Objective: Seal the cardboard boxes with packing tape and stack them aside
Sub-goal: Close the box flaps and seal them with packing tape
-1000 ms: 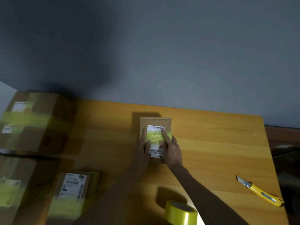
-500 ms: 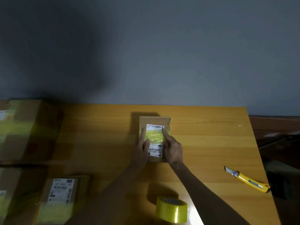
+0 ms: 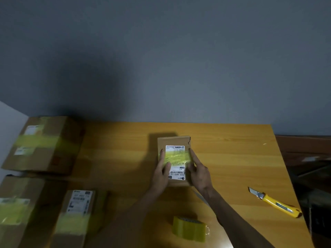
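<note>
Left side: three brown cardboard boxes w/ yellow tape bands are showing blurred, two cut off by the frame, labels unreadable. At the centre of the orange wooden table, the small brown cardboard box w/ white label is lying flat. Your left hand is resting on its left edge, fingers straight, thumb pressing the yellow tape strip. Your right hand is pressing the strip's right end w/ a straight index finger, other fingers hidden. Nearer you, the yellow packing tape roll is sitting smeared. Far right, the yellow utility knife is lying well apart from the box.
</note>
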